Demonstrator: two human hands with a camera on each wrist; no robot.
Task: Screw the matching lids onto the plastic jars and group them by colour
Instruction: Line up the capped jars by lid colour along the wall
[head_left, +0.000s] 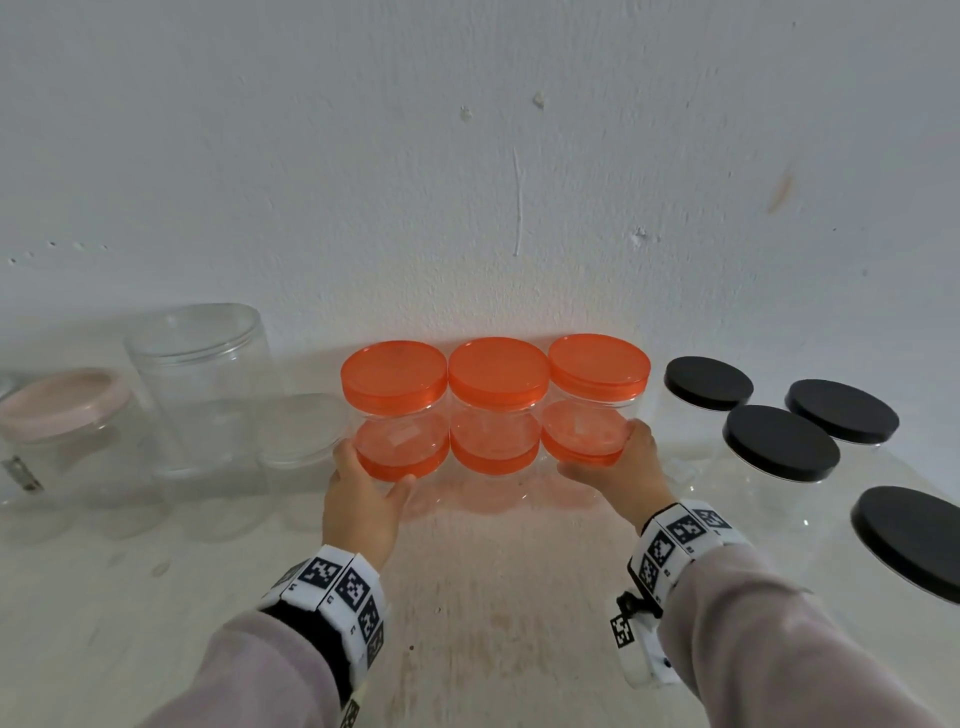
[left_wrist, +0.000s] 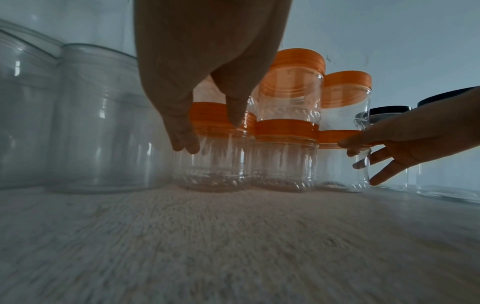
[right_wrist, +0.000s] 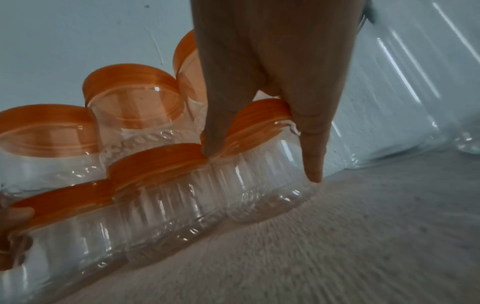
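Three clear jars with orange lids stand side by side in a front row (head_left: 493, 449) on the pale table (head_left: 498, 597). A higher row of three more orange-lidded jars (head_left: 497, 374) sits right behind it by the wall; what that row stands on is hidden. My left hand (head_left: 374, 470) presses the left end jar (left_wrist: 213, 156), fingers down its outer side, thumb at its front. My right hand (head_left: 605, 454) presses the right end jar (right_wrist: 259, 185) the same way, with straight fingers (right_wrist: 311, 156). The two hands hold the front row between them.
Several clear jars with black lids (head_left: 779, 441) stand close to the right of my right hand. Left of my left hand are clear lidded jars (head_left: 197, 364) and a pink-lidded jar (head_left: 62, 405). The wall (head_left: 519, 182) rises just behind.
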